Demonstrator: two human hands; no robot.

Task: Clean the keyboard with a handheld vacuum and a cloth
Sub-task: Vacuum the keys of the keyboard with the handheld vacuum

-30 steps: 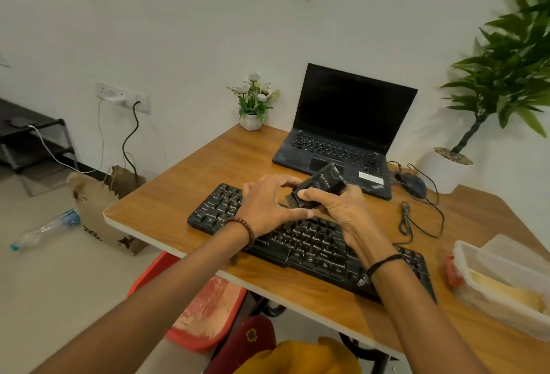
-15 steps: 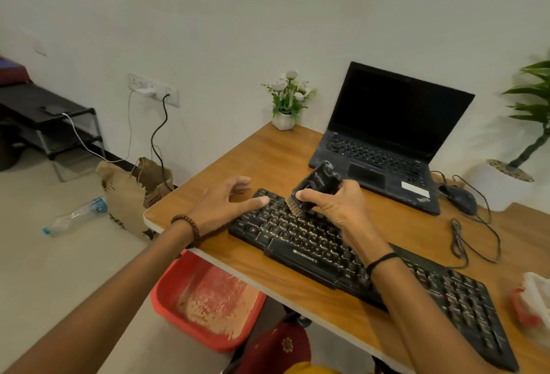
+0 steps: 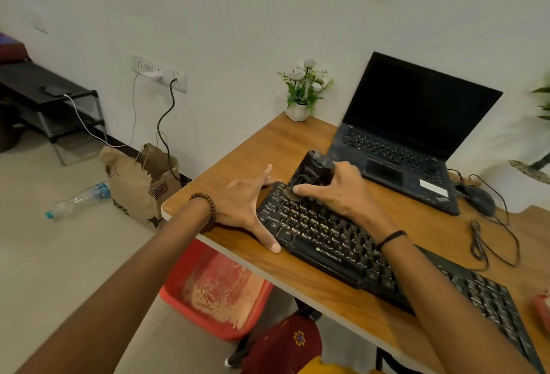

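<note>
A: Any writing to read, starting nearest?

B: "ZEBRONICS" in white on the front edge of the black keyboard [image 3: 342,242], which runs from the centre of the frame down to the lower right corner. The key legends are too blurred to read.

A: And the hands?

B: The left hand [image 3: 247,207] is spread flat, thumb against the keyboard's near left corner, fingers on the wood beside its left end; a bead bracelet [image 3: 208,210] circles that wrist. The right hand [image 3: 339,192] is wrapped round the black handheld vacuum [image 3: 315,171], whose brush tip touches the keys at the far left corner of the keyboard. The marking on its body is not legible.

A: The surface?

B: A wooden table [image 3: 238,159] with a pale edge. Under it, at bottom centre, is a red tub [image 3: 220,293].

A: Farther back?

B: An open laptop [image 3: 416,135], screen dark, with a white sticker and a corner logo too small to read; a mouse [image 3: 476,199] with a loose cable to its right; a small flower pot [image 3: 300,96] against the white wall.

A: The room at left?

B: A brown paper bag [image 3: 134,183], a plastic bottle [image 3: 77,201] lying on the pale floor, a wall socket [image 3: 159,73] with two cables plugged in, and a black rack [image 3: 50,96] at the upper left.
</note>
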